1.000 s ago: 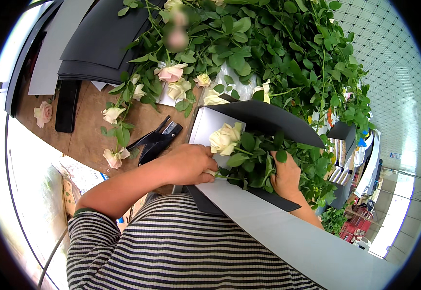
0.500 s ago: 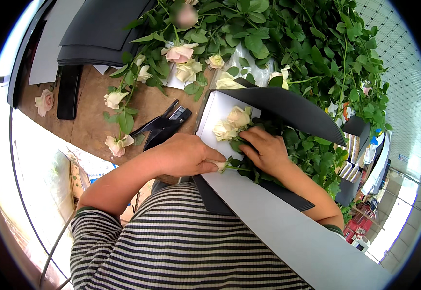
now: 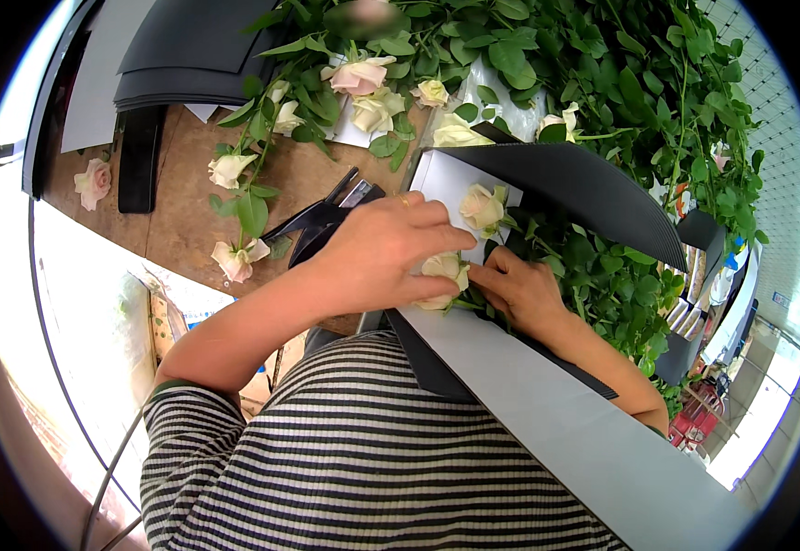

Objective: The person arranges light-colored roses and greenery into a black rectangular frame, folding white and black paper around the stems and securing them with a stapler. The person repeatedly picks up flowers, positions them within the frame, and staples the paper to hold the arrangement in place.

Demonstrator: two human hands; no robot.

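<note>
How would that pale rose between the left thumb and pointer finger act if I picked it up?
The pale rose would probably feel light, since its bloom is small beside the left hand. Squeezing might bruise it, because its petals look thin and soft. Pushed, it may roll a little, as its head is rounded.

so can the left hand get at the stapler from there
Probably yes: the stapler lies on the table close to the left hand, partly hidden behind it, with nothing seen on top. The hand's thumb and forefinger are at a rose, though, so it may have to leave that.
</note>
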